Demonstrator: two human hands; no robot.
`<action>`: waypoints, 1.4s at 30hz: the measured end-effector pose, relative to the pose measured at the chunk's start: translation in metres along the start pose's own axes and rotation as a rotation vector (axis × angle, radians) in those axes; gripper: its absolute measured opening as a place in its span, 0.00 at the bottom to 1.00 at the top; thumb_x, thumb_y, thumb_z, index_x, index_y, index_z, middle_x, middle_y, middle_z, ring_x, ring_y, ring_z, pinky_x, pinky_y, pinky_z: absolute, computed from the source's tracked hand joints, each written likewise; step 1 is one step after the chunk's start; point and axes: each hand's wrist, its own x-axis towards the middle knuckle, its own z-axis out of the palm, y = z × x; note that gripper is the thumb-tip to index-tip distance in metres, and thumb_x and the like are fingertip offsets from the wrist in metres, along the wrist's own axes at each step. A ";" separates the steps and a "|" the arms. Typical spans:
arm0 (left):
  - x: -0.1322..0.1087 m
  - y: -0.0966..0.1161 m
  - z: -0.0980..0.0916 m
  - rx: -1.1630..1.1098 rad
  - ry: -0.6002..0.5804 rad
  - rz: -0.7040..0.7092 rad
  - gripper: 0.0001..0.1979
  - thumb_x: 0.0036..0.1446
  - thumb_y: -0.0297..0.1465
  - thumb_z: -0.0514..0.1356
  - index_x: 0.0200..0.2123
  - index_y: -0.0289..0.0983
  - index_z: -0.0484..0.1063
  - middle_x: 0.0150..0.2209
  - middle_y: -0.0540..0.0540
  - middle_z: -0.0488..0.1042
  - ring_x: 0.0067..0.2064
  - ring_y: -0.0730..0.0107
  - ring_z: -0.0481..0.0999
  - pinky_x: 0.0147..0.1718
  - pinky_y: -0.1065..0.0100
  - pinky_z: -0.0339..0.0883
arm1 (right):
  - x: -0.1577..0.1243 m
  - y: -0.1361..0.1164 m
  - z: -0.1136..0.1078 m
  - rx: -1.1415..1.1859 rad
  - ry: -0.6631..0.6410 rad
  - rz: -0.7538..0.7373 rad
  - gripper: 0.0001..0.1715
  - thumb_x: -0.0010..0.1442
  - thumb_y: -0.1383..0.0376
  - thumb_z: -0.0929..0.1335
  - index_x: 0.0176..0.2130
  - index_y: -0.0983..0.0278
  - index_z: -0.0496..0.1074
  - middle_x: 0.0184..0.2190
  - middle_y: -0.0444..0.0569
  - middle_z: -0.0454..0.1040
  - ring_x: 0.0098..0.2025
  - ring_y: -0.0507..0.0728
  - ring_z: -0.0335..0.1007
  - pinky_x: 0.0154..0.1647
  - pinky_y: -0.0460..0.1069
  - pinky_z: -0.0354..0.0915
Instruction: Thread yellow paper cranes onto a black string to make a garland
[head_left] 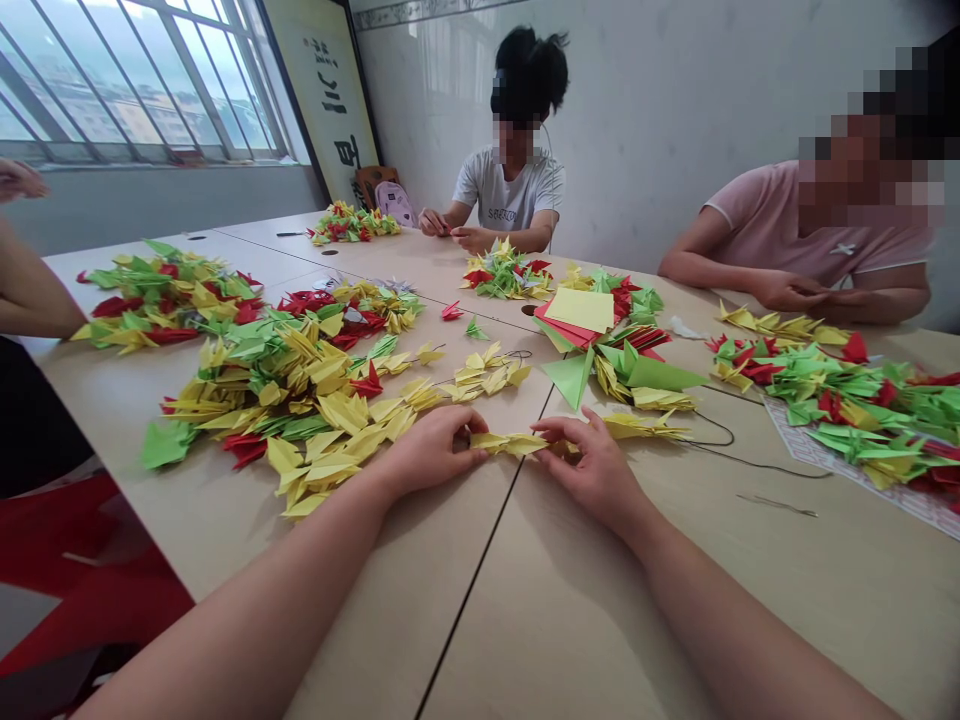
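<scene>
While the person's left hand [427, 450] and right hand [592, 470] are holding a string of yellow paper cranes [506, 443] low over the pale wooden table [480, 610], the left fingers [457, 445], pressed close together, are pinching one end of the string, and the right thumb and slightly spread fingers [589, 425] are gripping the other. More yellow cranes [645, 427] are lying just beyond the right hand, with a black thread [750, 462] trailing from them across the tabletop. A short strand of yellow cranes [484, 370] is resting just above the hands, beside a large heap of yellow, green and red paper cranes [300, 390] that is spreading across the table to the left. Farther ahead, a stack of square origami paper [579, 310] is sitting among more cranes, topped by a yellow sheet with red showing beneath it. A green-and-red pile [847, 405] is lying on a patterned sheet [814, 450] to the right. Across the table, a co-worker in a white T-shirt [506, 190] is working with both hands close together, while another in a pink shirt [817, 230] is leaning over the right side, and a third person's forearm [30, 285] is reaching in from the left.
</scene>
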 end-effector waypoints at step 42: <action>-0.002 0.007 0.000 -0.091 -0.062 0.026 0.10 0.47 0.34 0.58 0.33 0.37 0.65 0.28 0.51 0.68 0.29 0.74 0.66 0.26 0.74 0.58 | 0.002 -0.004 -0.003 0.345 -0.076 0.099 0.07 0.49 0.61 0.69 0.30 0.60 0.69 0.34 0.46 0.78 0.53 0.59 0.63 0.61 0.62 0.35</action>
